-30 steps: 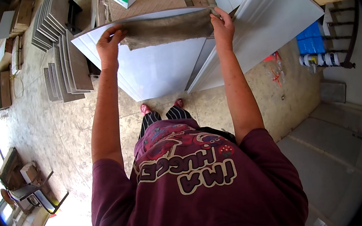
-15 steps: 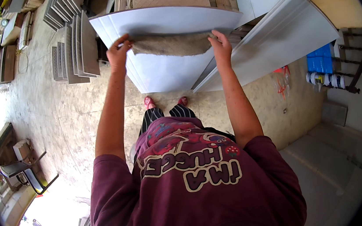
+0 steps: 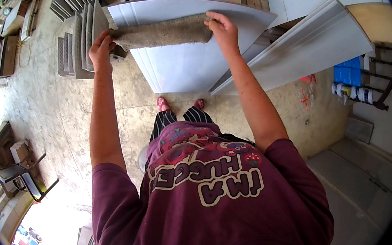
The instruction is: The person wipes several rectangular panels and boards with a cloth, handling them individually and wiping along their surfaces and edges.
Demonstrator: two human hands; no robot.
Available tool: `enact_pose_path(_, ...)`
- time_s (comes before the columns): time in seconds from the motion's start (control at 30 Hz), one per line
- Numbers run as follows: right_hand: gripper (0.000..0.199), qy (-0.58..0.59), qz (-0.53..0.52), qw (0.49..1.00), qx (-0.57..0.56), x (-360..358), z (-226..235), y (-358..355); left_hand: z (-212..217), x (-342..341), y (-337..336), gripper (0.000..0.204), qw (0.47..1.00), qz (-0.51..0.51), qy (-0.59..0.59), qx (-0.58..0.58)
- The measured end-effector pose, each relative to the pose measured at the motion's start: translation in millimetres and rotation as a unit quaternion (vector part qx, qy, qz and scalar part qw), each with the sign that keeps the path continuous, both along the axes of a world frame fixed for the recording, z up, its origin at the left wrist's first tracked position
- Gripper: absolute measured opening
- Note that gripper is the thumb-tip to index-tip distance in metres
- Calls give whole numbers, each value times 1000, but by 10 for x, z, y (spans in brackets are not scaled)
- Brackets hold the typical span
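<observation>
A brown-grey cloth (image 3: 162, 33) is stretched sideways between my two hands, folded into a long strip. My left hand (image 3: 101, 50) is closed on its left end, over the floor beside the tile stack. At the other end, my right hand (image 3: 222, 28) pinches the cloth's upper corner between thumb and fingers. Below the cloth a large white panel (image 3: 178, 69) leans, tilted, in front of me. The cloth hangs above it, and I cannot tell whether it touches the panel.
A second long panel (image 3: 302, 46) leans to the right. Grey tiles (image 3: 95, 25) stand upright in a row at the far left. Blue packages (image 3: 347, 74) and a dark rack (image 3: 382, 79) are at right. A chair (image 3: 30, 178) stands at left on the concrete floor (image 3: 79, 103).
Both hands have moved left and slightly farther away. The cloth, which sagged in a curve, is now pulled straighter, its left end past the panel's edge.
</observation>
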State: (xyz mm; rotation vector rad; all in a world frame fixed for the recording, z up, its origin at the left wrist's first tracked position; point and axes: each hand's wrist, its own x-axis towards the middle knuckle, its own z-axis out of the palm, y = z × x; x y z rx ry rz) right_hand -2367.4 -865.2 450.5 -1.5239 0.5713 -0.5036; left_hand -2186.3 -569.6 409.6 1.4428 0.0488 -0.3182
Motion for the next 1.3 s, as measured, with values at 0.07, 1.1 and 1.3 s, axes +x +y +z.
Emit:
enact_pose_path(0.07, 28, 52, -11, 999, -3, -89, -169, 27, -276, -94, 28, 31, 999, 1, 17, 32)
enact_pose_path(1.1, 12, 132, 224, 964, -61, -1031, 180, 456, 305, -1705, -802, 53, 881, -360, -258, 166)
enact_pose_path(1.3, 12, 129, 273, 953, -43, -1097, 557, 575, 485, -1818, -957, 32, 802, -448, -364, 156)
